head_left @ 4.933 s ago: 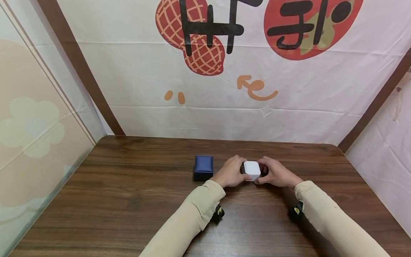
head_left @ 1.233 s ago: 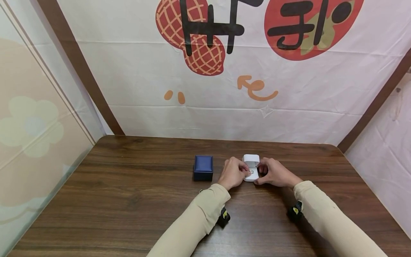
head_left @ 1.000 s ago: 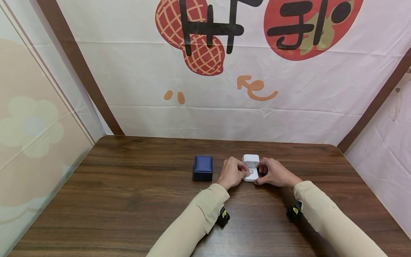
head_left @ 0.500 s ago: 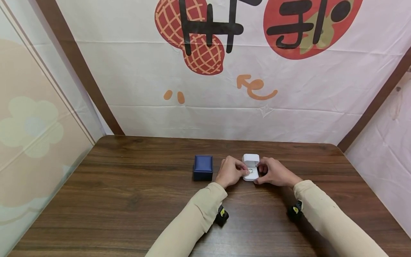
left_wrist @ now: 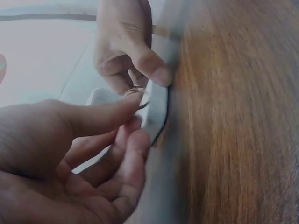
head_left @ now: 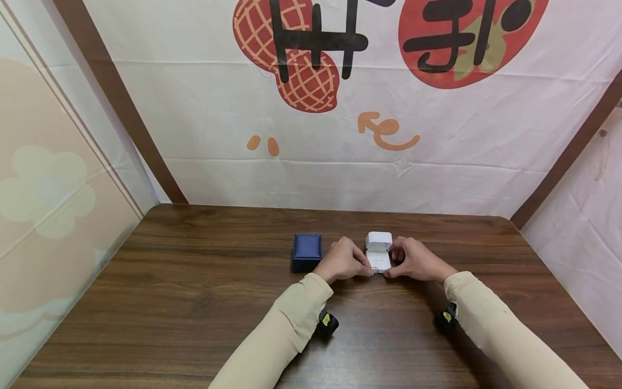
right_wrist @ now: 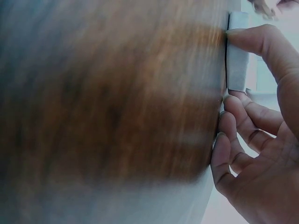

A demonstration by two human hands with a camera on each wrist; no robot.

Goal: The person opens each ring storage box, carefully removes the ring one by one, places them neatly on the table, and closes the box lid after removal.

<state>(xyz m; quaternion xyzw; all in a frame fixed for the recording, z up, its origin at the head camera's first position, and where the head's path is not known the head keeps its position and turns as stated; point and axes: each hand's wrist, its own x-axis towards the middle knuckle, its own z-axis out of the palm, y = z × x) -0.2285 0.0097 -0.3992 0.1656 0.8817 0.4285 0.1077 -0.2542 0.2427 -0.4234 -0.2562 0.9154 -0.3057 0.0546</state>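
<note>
A white ring box (head_left: 378, 260) stands on the table with its lid up and leaning back, showing a pale insert with slits. My left hand (head_left: 344, 261) pinches a thin gold-toned ring (left_wrist: 134, 91) between thumb and fingers, at the front left edge of the box. In the left wrist view the ring overlaps the box's rim, partly covered by the fingertips. From the other side, my right hand (head_left: 419, 260) grips the box base, its thumb at the front corner and the curled fingers behind. The right wrist view has that thumb (right_wrist: 254, 39) against the box wall.
A dark blue box (head_left: 307, 249) with its lid down stands left of my left hand. Both rest on a brown wood-grain table (head_left: 204, 302), toward its far edge. Behind hangs a white printed cloth (head_left: 204, 108). Black wrist cameras (head_left: 327, 322) sit under both sleeves.
The white box, lid down at first, has been opened. My left hand has drawn the ring out of the insert and moved it toward the front left. My right hand has stayed on the box.
</note>
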